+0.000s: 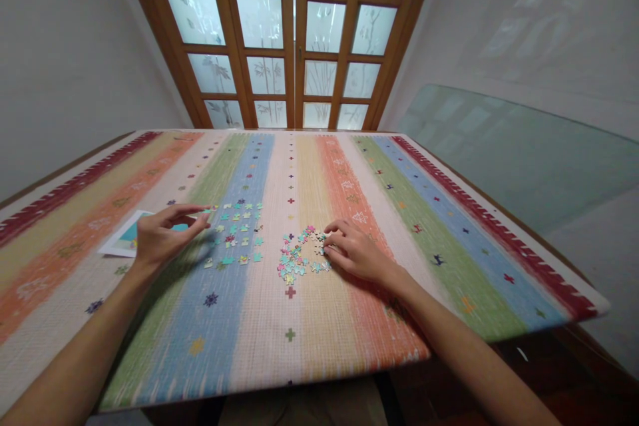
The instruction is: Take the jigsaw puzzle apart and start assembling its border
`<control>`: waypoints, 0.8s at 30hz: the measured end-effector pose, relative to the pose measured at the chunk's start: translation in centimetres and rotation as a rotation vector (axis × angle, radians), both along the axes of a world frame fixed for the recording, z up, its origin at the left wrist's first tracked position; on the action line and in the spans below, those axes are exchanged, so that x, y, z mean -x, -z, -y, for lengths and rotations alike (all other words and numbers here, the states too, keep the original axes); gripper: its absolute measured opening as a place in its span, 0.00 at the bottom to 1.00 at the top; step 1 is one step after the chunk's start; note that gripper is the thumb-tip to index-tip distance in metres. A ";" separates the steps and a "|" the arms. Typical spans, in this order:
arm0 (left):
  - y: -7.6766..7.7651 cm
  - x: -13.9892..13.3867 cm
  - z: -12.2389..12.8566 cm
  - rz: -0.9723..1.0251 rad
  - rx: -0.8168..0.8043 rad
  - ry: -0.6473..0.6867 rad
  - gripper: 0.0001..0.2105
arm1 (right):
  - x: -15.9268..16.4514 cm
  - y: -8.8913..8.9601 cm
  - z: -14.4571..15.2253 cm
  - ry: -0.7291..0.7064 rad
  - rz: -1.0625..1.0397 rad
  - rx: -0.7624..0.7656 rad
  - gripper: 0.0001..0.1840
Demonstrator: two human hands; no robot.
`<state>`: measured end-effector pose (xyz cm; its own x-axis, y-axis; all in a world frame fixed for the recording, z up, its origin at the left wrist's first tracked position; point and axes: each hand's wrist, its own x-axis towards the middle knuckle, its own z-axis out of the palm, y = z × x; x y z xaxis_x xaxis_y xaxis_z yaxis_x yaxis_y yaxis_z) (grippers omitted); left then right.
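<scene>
My left hand (164,233) is held over the left side of the laid-out pieces, thumb and index finger pinching a small jigsaw puzzle piece (212,209). To its right, separate puzzle pieces (244,227) lie in loose rows on the blue stripe, mostly teal with some yellow and pink. My right hand (357,253) rests at the right edge of a loose ring-shaped pile of puzzle pieces (294,259). Its fingers are bent and slightly apart, touching pieces there; the fingertips are partly hidden. A picture card (122,239), blue with a white border, lies partly behind my left hand.
A striped cloth (264,333) with printed stars, crosses and trees covers the table. Its near edge runs just in front of my body. Wooden doors with frosted panes (267,76) stand beyond the far edge. A pale glass-like panel (509,153) is by the right wall.
</scene>
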<state>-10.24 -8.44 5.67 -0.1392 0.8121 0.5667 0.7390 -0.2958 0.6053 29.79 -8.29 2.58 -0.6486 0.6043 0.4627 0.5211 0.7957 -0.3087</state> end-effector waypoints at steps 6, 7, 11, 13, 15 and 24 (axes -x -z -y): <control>1.2 0.6 0.4 -0.208 -0.101 -0.061 0.12 | 0.0 -0.1 0.0 -0.004 -0.007 0.003 0.08; 1.3 0.7 0.4 -0.214 -0.111 -0.061 0.11 | -0.1 -0.1 0.0 -0.002 -0.009 0.001 0.08; 1.9 0.9 0.2 -0.236 -0.141 -0.060 0.11 | -0.1 0.1 -0.1 0.005 -0.024 -0.020 0.08; 2.1 1.0 0.1 -0.244 -0.142 -0.047 0.11 | -0.1 0.2 -0.1 0.004 -0.029 -0.029 0.08; 2.2 1.0 0.0 -0.244 -0.133 -0.031 0.12 | -0.1 0.3 -0.1 0.002 -0.027 -0.034 0.08; 3.2 2.2 -1.4 -0.312 0.008 -0.039 0.13 | 0.1 0.2 -0.2 -0.020 -0.026 -0.032 0.08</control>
<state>-12.46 -7.08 2.44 0.0093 0.8144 0.5803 0.9003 -0.2594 0.3496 29.71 -8.14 2.41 -0.6482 0.5757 0.4984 0.4972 0.8158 -0.2956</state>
